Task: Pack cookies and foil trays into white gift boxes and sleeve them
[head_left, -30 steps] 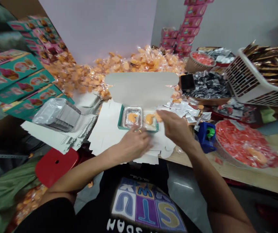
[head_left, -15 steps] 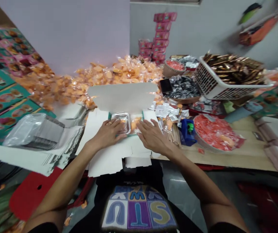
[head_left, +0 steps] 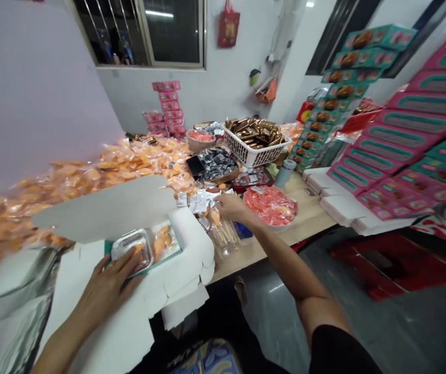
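An unfolded white box [head_left: 108, 210] lies in front of me with its lid raised. In its left part sits a clear plastic tray [head_left: 145, 239], and beside it are orange packets [head_left: 162, 241]. My left hand [head_left: 109, 283] rests with fingers spread on the tray's near edge. Farther right, my right hand [head_left: 228, 206] reaches over white sachets [head_left: 201, 201], close to orange packets on wrapped wooden sticks [head_left: 223, 234]. Its fingertips are bent down among the sachets, and what they hold is too small to make out.
A bowl of red packets [head_left: 270, 205] stands right of my right hand. Behind are a tray of black packets [head_left: 217, 165] and a white basket of golden packets [head_left: 254, 153]. Stacked pink boxes [head_left: 398, 135] rise at the right.
The view has turned right. My right hand has left the orange packets in the box and moved right to the sachets. My left hand stays on the plastic tray.
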### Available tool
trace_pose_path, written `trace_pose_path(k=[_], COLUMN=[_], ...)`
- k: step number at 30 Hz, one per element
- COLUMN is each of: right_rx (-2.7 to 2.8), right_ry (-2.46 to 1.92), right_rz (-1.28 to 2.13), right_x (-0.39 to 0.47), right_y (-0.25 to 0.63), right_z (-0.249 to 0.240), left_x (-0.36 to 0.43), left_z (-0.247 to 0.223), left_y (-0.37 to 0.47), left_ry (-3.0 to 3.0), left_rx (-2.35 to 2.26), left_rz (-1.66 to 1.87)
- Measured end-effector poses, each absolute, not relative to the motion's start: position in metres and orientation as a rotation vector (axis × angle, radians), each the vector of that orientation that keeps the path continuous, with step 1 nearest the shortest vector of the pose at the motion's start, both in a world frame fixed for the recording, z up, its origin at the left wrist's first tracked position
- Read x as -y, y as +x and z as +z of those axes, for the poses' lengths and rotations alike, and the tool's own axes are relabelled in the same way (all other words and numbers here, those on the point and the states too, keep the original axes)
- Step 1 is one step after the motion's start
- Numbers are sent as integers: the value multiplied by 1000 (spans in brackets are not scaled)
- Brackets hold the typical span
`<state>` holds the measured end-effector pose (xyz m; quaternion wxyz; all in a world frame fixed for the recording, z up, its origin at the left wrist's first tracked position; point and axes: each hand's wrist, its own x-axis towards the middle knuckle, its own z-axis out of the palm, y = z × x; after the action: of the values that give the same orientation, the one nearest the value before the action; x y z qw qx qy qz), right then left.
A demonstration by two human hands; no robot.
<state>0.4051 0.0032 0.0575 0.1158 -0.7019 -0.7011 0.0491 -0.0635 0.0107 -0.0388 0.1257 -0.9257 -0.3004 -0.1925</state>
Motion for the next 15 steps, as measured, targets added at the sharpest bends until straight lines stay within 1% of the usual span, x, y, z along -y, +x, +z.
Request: trace_pose_path(k=[5, 9, 12, 15], right_rx=[1752, 1546, 1526, 1614], right_ry=[-2355, -2506, -2542, -2552], right_rz=[-24, -195, -344, -420], right_x=[-56, -101, -130, -154], right_y=[482, 540, 577, 604], right_z=[86, 121, 137, 138], left_x=[-8, -10, -10, -8], left_z=[-35, -37, -39, -40], left_y=[-58, -61, -66, -65], left_ry=[-2624, -2611, -2623, -2620], left_rx=[788, 778, 787, 822], left_rz=[-687, -625, -552, -585])
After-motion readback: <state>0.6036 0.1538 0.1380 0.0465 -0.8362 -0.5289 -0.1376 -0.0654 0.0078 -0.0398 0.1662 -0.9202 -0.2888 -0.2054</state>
